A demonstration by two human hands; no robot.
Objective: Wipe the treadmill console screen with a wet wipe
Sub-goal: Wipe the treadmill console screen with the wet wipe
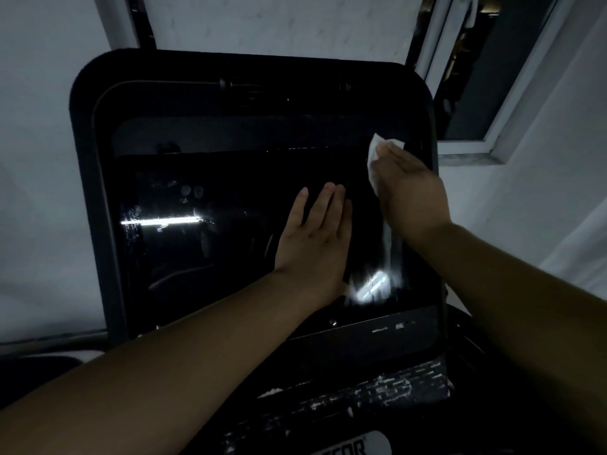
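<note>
The dark glossy treadmill console screen [210, 244] fills the middle of the head view inside a wide black frame [88, 159]. My right hand [407, 192] presses a white wet wipe [374, 156] flat against the screen's upper right corner, fingers straight over it. Only the wipe's top and left edge show past the fingers. My left hand [315, 238] lies flat on the screen's centre right, fingers straight and spread a little. Wet streaks gleam on the glass below the right hand.
Below the screen sits a worn black panel [377, 392] with a partly seen logo plate [354, 446]. A window frame [473, 149] stands behind at the right, pale walls on both sides. Smudges and a bright light reflection [161, 221] mark the screen's left half.
</note>
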